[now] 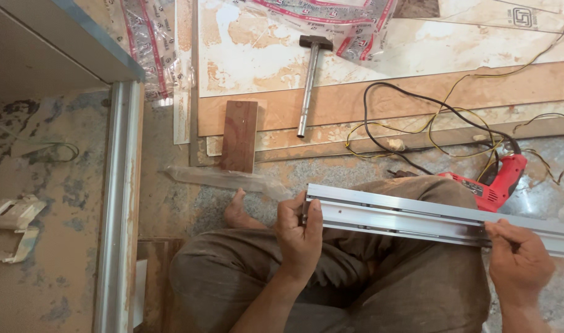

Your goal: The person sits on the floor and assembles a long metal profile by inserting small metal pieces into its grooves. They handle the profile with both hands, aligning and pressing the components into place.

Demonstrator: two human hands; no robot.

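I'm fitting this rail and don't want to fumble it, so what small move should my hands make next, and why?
Probably steady the long silver aluminium channel rail across your lap before anything else. Your left hand grips only its near end and your right hand pinches its lower edge, while the rest runs out of view to the right, so it could tip.

The left hand (299,234) reaches up from the lower middle, wrist straight, fingers curled closed, thumb pointing upward along the hand's right side. The right hand (518,259) sits at the lower right, fingers bent and pinched together near its upper left, knuckles toward the camera. Both forearms rise from the bottom edge. A bare foot (239,211) shows left of the bent knees.
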